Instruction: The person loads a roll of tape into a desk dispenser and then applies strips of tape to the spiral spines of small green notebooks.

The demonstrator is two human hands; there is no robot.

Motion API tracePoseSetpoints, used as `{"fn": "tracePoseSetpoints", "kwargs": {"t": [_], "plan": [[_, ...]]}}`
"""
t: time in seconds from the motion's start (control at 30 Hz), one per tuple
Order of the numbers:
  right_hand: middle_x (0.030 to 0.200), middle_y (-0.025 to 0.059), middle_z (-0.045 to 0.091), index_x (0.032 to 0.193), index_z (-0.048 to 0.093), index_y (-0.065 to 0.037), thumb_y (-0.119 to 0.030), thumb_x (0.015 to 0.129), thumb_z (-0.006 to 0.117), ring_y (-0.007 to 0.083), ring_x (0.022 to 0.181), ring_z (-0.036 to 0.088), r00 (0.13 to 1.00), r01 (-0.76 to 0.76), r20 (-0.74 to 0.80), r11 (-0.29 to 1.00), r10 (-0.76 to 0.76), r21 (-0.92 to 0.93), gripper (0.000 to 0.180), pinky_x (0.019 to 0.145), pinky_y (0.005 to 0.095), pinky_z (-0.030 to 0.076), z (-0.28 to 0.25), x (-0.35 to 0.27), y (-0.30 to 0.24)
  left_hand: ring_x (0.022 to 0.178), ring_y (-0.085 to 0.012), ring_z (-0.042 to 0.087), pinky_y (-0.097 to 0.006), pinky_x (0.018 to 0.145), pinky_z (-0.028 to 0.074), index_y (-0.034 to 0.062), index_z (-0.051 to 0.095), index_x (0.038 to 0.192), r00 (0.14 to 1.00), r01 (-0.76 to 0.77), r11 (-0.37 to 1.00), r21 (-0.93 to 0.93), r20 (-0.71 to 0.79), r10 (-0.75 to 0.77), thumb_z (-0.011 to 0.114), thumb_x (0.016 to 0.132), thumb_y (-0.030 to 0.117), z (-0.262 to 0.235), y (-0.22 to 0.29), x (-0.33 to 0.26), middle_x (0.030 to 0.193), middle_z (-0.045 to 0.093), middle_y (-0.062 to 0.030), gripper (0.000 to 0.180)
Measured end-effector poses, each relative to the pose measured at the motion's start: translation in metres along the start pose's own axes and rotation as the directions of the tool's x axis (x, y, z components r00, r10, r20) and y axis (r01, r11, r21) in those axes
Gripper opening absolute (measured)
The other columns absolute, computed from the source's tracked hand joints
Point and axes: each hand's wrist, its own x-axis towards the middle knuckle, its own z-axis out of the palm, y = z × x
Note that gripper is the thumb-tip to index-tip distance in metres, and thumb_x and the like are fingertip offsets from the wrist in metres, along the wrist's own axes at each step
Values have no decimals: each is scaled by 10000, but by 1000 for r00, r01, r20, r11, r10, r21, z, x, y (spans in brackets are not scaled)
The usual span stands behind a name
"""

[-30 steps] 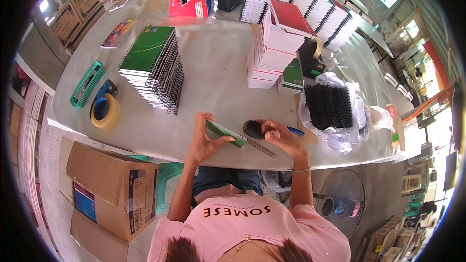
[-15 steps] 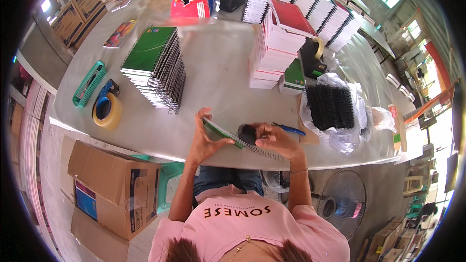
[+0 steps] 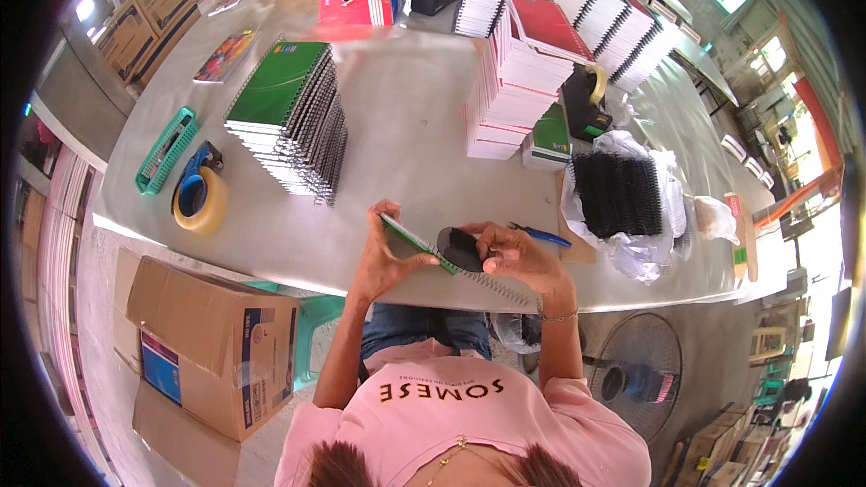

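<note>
Head view. Left hand [image 3: 383, 257] closed around the upper-left end of a green spiral notebook [image 3: 417, 243], seen nearly edge-on, so its cover is hard to make out. Right hand [image 3: 516, 254] pinches a dark oval piece [image 3: 460, 249] against the notebook's middle; what that piece is cannot be told. Notebook held just above the near edge of the desk [image 3: 406, 153]. Its long axis runs from upper left to lower right, with the wire spiral [image 3: 502, 289] trailing out below the right hand. Blue pen [image 3: 541, 234] lies just beside the right hand.

Against the earlier frames: notebook tipped steeper, both hands drawn closer together over it.
</note>
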Motion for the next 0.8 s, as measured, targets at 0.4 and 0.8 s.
{"fn": "tracePoseSetpoints", "kwargs": {"t": [0.4, 0.8], "plan": [[1396, 125, 470, 922, 615, -56, -167, 784, 815, 113, 1028, 547, 996, -74, -61, 984, 65, -161, 267, 890, 280, 450, -8, 5, 2, 977, -208, 463, -352, 895, 423, 69, 319, 1220, 1000, -20, 1000, 2, 8, 20, 971, 533, 281, 2, 0, 0, 1068, 408, -70, 970], [1395, 127, 487, 912, 633, -37, -92, 742, 818, 132, 1064, 534, 994, 66, 97, 992, -55, -105, 256, 956, 303, 422, 17, -6, -17, 993, -207, 450, -332, 913, 401, 70, 318, 1230, 998, 17, 997, -81, 67, -11, 970, 543, 281, 1, 3, -2, 1060, 409, -70, 970]]}}
